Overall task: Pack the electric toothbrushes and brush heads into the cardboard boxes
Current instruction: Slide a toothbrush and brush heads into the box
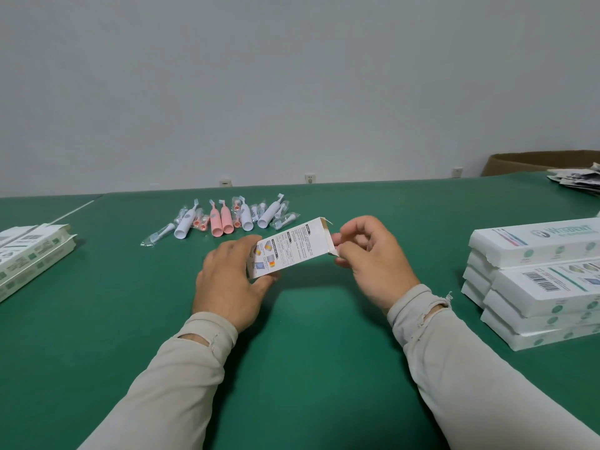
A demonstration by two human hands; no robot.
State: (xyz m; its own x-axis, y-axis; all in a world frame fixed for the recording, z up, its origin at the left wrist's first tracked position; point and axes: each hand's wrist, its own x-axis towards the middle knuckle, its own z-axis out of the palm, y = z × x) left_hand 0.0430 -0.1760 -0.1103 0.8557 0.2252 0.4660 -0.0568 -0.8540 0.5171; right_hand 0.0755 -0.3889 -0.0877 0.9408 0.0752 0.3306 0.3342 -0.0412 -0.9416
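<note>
The step in hand looks like opening up one end of a box [290, 250] so a toothbrush can slide in. To do it well, the grip at the near end should stay light along the box's edges, so the walls are not crushed flat, while the other hand folds the end flaps fully back and clear of the mouth. The open mouth would best be turned toward the row of toothbrushes [224, 219] just beyond the hands, so loading is a short reach.

The left hand [227, 277] grips the lower end of the box, thumb under its near edge and fingers curled over the far one, holding it above the green table [302, 358] and tilted up toward the right. The right hand [373, 258] is at the raised end, its thumb and forefinger pinching a small flap at the lower corner of the opening while the other fingers curl loosely above. Whether that flap is being pulled out or tucked in is hard to tell from this angle.

The toothbrushes, pink and white, lie with wrapped brush heads [156, 238] on the table just past the fingertips, none yet in the held box. A stack of boxes [532, 284] sits well out to the right of the right hand, and a few more boxes [32, 251] lie far to the left of the left hand.
</note>
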